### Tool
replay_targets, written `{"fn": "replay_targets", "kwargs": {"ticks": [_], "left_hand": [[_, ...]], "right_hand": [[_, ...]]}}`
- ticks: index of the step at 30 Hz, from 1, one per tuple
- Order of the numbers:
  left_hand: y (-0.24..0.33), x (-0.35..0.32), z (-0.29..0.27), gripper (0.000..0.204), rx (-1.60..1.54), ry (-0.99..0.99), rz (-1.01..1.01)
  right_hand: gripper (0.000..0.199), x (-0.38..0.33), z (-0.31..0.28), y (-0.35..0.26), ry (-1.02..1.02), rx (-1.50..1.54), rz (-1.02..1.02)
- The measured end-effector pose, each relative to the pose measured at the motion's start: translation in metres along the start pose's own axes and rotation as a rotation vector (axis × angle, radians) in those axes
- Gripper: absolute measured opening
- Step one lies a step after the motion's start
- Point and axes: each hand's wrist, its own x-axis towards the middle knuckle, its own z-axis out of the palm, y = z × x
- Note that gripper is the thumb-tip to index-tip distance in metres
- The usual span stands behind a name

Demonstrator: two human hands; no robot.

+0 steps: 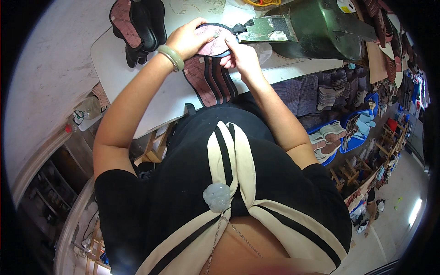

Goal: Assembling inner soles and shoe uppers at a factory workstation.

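A shoe sole (214, 46) with a pink face and a black edge is held at the tip of a green machine's (321, 27) narrow arm. My left hand (192, 39) grips it from the left, thumb pressed on the pink face. On its right side my right hand (243, 57) pinches the rim, with the thumb on top and fingers curled beneath. Just below my hands, several more pink and black soles (201, 85) lie overlapped on the white table (160, 98). What the machine's tip does to the rim is too small to make out.
Another pile of soles (126, 23) sits at the table's far left. Rows of dark soles (298, 96) stand below the table's right side, near blue crates (353, 144) with footwear parts. A yellow cable (263, 2) lies at the far edge.
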Motion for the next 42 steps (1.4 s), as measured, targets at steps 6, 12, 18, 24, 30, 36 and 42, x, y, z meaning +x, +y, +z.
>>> {"fn": "replay_targets", "kwargs": {"ticks": [6,12,18,24,30,36,42], "left_hand": [[0.005,-0.017,0.017,0.043,-0.126,0.078,-0.162],[0.003,-0.022,0.034,0.047,-0.239,0.161,-0.085],[0.014,-0.019,0.034,0.051,-0.142,0.245,-0.163],[0.006,0.001,0.035,0.062,-0.124,0.339,-0.204],[-0.008,0.022,0.034,0.067,-0.049,0.383,-0.211],[-0.008,0.032,0.017,0.076,-0.13,0.164,-0.282],[-0.044,-0.048,0.039,0.093,-0.125,0.409,-0.103]], "right_hand": [[0.037,0.001,-0.002,0.0,0.06,-0.092,-0.165],[0.029,-0.005,-0.01,0.024,0.069,-0.026,-0.176],[0.032,-0.046,0.001,0.029,-0.382,0.319,0.061],[0.028,-0.037,-0.016,0.016,-0.405,0.295,0.063],[0.032,-0.04,-0.031,0.001,-0.352,0.249,0.059],[0.026,-0.029,-0.029,-0.011,-0.329,0.103,-0.009],[0.052,-0.042,0.044,0.015,-0.343,-0.804,-0.283]]}}
